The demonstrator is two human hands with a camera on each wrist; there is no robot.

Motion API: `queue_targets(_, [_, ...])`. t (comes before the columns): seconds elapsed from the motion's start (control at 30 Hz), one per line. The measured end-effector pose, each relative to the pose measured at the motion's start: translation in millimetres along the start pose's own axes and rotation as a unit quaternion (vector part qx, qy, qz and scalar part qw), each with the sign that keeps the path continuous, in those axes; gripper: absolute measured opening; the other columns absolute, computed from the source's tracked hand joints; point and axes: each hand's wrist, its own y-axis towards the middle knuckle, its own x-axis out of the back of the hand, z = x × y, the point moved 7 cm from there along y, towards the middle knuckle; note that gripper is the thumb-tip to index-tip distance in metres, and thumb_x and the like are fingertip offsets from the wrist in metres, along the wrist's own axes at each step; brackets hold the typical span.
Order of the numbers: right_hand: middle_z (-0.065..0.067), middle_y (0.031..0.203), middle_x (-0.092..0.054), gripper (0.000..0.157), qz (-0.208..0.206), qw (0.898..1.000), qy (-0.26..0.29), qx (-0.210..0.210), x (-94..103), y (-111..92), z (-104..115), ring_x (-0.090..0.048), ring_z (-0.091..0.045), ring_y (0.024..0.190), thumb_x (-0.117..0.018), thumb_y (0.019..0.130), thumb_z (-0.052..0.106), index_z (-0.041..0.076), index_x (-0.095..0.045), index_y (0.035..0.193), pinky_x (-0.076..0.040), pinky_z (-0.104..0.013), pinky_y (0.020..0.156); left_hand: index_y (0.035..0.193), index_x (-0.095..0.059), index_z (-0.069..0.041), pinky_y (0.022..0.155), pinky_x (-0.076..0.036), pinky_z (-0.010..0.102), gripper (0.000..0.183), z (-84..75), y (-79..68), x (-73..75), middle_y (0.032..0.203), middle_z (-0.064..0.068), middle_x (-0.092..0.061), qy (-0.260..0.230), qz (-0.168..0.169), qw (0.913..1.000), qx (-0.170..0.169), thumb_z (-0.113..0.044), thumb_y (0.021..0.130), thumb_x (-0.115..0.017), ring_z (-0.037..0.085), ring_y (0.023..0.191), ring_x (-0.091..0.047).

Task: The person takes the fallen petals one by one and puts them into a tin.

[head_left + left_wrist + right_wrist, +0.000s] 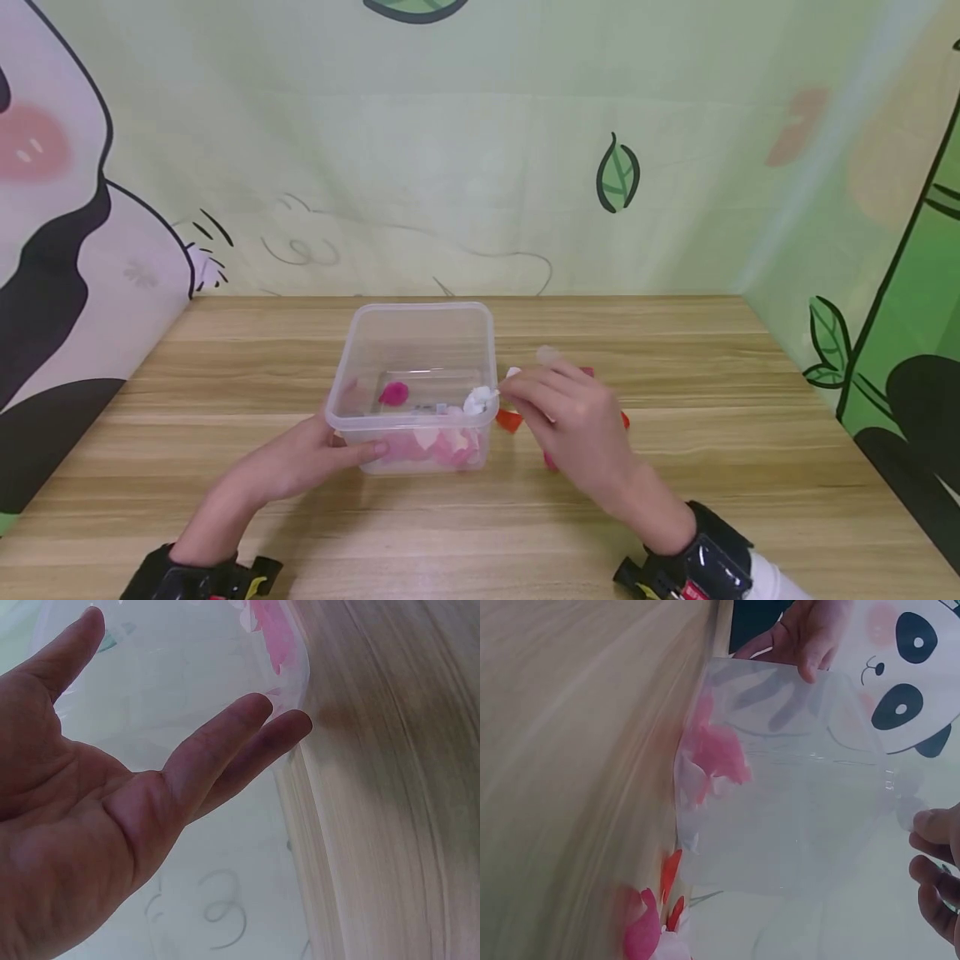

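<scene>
A clear plastic box (417, 312) stands on the table, lidless, with pink and white petal-like pieces (435, 446) along its near side and a magenta piece (393, 393) farther back. My left hand (296, 462) holds the box at its left near corner, thumb on the front wall and fingers along the side. In the left wrist view its fingers (217, 739) lie nearly straight against the plastic. At the right rim, my right hand (573, 417) pinches a thin whitish petal-like piece (910, 811) between thumb and finger. A white crumpled piece (477, 401) shows beside those fingertips.
Loose red pieces (509, 420) and magenta pieces (643, 930) lie on the wooden table (750, 467) right of the box, partly hidden by my right hand. A printed cloth backdrop (487, 167) rises behind the table and along both sides.
</scene>
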Motion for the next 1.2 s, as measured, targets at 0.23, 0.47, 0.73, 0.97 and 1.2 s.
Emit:
queue_targets(0.23, [0.0,0.099,-0.071,0.023,0.024,1.0,-0.001,0.021,-6.2,-2.1,2.6,-0.067,-0.019,0.093,-0.081,0.077,0.002,0.004,-0.076,0.1,-0.047,-0.031,0.089,0.156,-0.01,-0.02,0.097,-0.038,0.04,0.086,-0.1,0.0,0.2,0.142,0.015,-0.042,-0.001,0.0,1.0,-0.001,-0.029,0.094,-0.07,0.025,0.116,-0.051])
queue_targets(0.47, [-0.004,0.098,-0.071,0.021,0.039,0.998,-0.038,0.01,-7.4,-1.9,-0.4,-0.068,-0.021,0.091,-0.082,0.078,0.006,0.003,-0.075,0.098,-0.043,-0.032,0.094,0.156,-0.011,-0.015,0.098,-0.036,0.039,0.087,0.8,-0.1,0.8,0.144,0.015,-0.04,0.008,-0.005,1.0,0.003,-0.031,0.094,-0.07,0.026,0.119,-0.048])
queue_targets(0.73, [0.007,0.085,-0.067,0.009,0.146,0.979,-0.129,-0.061,-20.2,-9.8,-19.1,-0.064,-0.013,0.079,-0.081,0.081,0.011,0.014,-0.075,0.087,-0.05,-0.028,0.07,0.156,-0.009,-0.012,0.1,-0.033,0.039,0.091,2.3,0.2,1.1,0.146,0.014,-0.037,0.018,-0.008,0.9998,0.01,-0.033,0.093,-0.07,0.026,0.123,-0.045])
queue_targets(0.97, [0.009,0.074,-0.06,0.011,0.326,0.908,-0.197,-0.176,-37.0,-28.9,-41.1,-0.058,-0.012,0.066,-0.077,0.081,0.011,0.019,-0.07,0.081,-0.038,-0.028,0.046,0.156,-0.01,-0.011,0.098,-0.035,0.04,0.092,5.5,0.1,2.4,0.142,0.014,-0.043,0.038,-0.015,0.9987,0.029,-0.039,0.092,-0.07,0.024,0.119,-0.049])
queue_targets(1.2, [0.005,0.07,-0.053,0.013,0.441,0.847,-0.188,-0.229,-43.9,-49.9,-51.7,-0.049,-0.019,0.067,-0.075,0.081,0.007,0.018,-0.068,0.08,-0.038,-0.031,0.048,0.156,-0.009,-0.011,0.098,-0.035,0.042,0.091,6.5,0.8,1.8,0.143,0.014,-0.042,0.029,-0.013,0.9991,0.026,-0.037,0.093,-0.07,0.026,0.12,-0.049])
